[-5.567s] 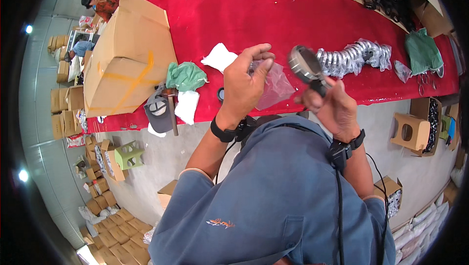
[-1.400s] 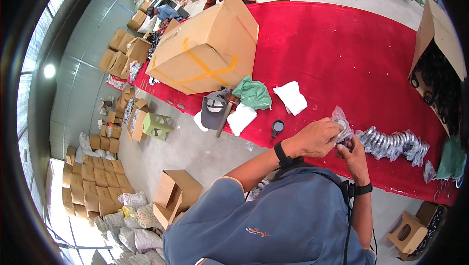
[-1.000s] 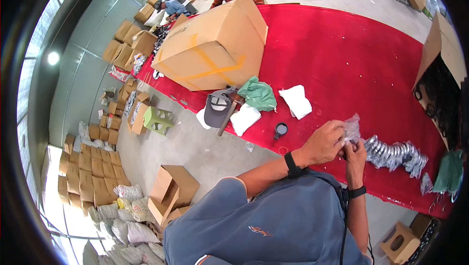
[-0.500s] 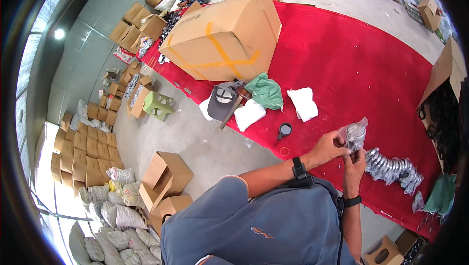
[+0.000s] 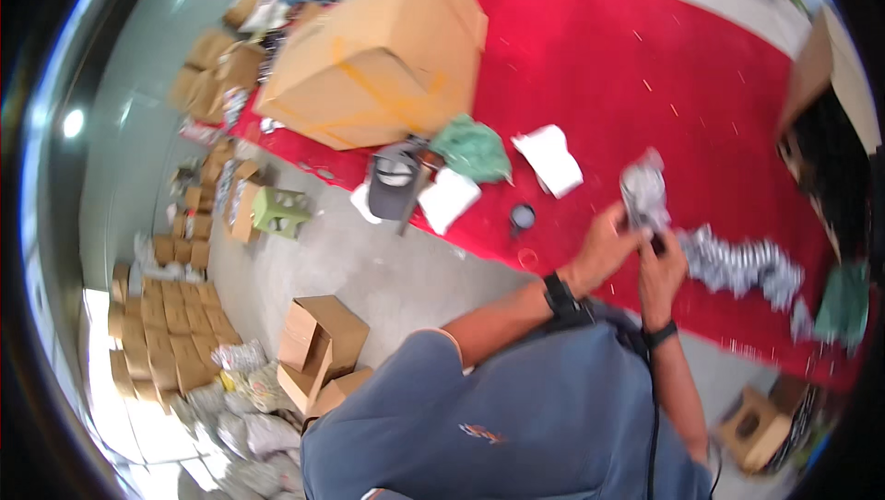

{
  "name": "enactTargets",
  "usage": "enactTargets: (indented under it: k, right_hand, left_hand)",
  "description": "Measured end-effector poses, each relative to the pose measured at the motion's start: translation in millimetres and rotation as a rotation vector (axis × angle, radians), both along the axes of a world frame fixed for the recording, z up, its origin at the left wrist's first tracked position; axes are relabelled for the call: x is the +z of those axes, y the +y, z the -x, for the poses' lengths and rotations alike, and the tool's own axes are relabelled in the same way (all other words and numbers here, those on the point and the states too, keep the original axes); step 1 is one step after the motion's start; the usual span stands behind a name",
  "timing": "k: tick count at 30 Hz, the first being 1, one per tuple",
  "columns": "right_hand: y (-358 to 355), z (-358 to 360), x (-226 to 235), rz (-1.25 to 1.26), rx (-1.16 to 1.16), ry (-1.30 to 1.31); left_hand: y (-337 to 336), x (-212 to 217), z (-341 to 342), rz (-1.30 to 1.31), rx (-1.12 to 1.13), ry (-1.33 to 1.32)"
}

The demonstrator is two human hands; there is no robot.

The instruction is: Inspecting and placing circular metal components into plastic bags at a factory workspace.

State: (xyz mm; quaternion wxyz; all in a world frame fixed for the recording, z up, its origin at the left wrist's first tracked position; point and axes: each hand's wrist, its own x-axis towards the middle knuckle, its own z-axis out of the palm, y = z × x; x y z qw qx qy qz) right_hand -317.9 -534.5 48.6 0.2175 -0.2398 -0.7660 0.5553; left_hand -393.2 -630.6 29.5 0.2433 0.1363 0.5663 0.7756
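Red cloth covers a table [image 5: 590,67], where a person in a blue-grey shirt [image 5: 498,399] works with both hands. The left hand [image 5: 604,249] and right hand [image 5: 662,274] are close together, fingers closed on the lower end of a plastic-wrapped silvery piece [image 5: 643,191], held upright over the near side of the table; blur hides its details. Just to the right, a row of wrapped silvery rings [image 5: 737,262] lies on the cloth. At the table's right end, an open carton [image 5: 823,62] contains a dark mass of black parts [image 5: 834,164]. A large taped carton [image 5: 369,67] stands at the left, its contents hidden. Near it are a green bag [image 5: 472,148] and a grey cap [image 5: 394,188]. On the floor, an open carton [image 5: 343,327] sits lower left; what is inside cannot be told.
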Motion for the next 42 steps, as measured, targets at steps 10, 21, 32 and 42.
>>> enactTargets:
  k: [10,21,32,42]
  right_hand:
    - [17,-27,-11,0.069,0.241,-0.258]
    - [87,-240,-52,0.431,-0.377,-0.440]
    - [123,-222,-47,0.618,-0.297,-0.473]
    - [121,-180,-47,0.573,-0.074,-0.579]
  left_hand:
    - [-16,-63,60,0.440,-0.050,0.162]
    - [145,-179,73,0.822,-0.548,1.054]
    - [165,-210,30,0.958,-0.678,1.047]
    - [138,-200,-7,0.969,-0.691,0.810]
